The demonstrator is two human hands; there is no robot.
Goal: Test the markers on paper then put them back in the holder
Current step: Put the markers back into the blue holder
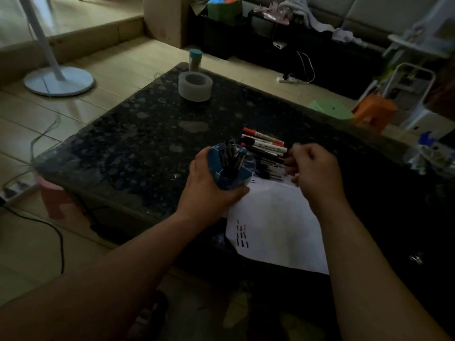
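The markers look light, stiff and smooth-barrelled, so I judge they will roll or slip if pinched at the cap end; I would take each one mid-barrel, between thumb and two fingertips. The holder (pixel 214 159), a blue round plastic tub with compartments, seems light too, and top-heavy once loaded, so a grip around its lower wall suits it best. That is where the left hand (pixel 209 187) has it: fingers and thumb wrapped round the base, with the tub tilted toward the right hand and sitting near the table's (pixel 138 148) near edge. A cluster of black markers (pixel 230 156) stands in its middle compartment. The loose markers (pixel 264 143) lie side by side in a row on the tabletop just beyond the holder, the farthest ones with red caps and white barrels, the nearer ones dark. The right hand (pixel 316 169) hangs over the right end of that row, fingers curled downward; I cannot tell whether they have pinched a marker or only touch the row. The paper (pixel 278 217) lies under that wrist toward the near edge, with short test strokes (pixel 242 236) at its near left corner.
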